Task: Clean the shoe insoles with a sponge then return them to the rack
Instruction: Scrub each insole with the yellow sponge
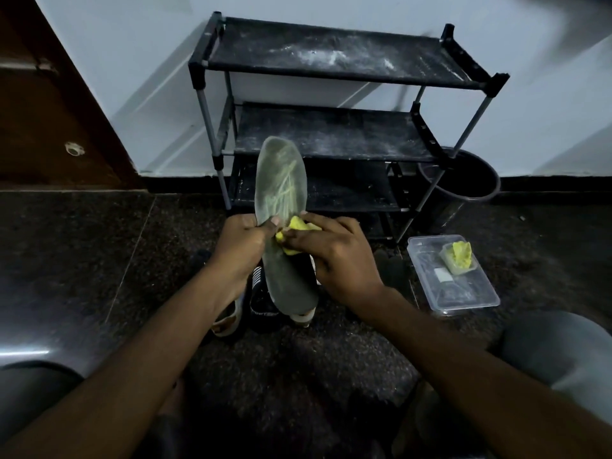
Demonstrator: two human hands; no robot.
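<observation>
Head view, frame centre: left hand (pixel 243 240) pinches the insole (pixel 281 207); right hand (pixel 334 253) pinches a yellow sponge (pixel 294 228) against it.

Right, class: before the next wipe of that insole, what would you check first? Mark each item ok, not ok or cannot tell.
1. Grip of the left hand on the insole: fingers curled round its middle, ok.
2. The right hand presses the sponge to the insole: ok.
3. The insole is wiped clean: pale streaks on its upper half, not ok.
4. The sponge is damp enough: cannot tell.
5. The rack shelves are fit for a clean insole: white dust on them, not ok.
</observation>
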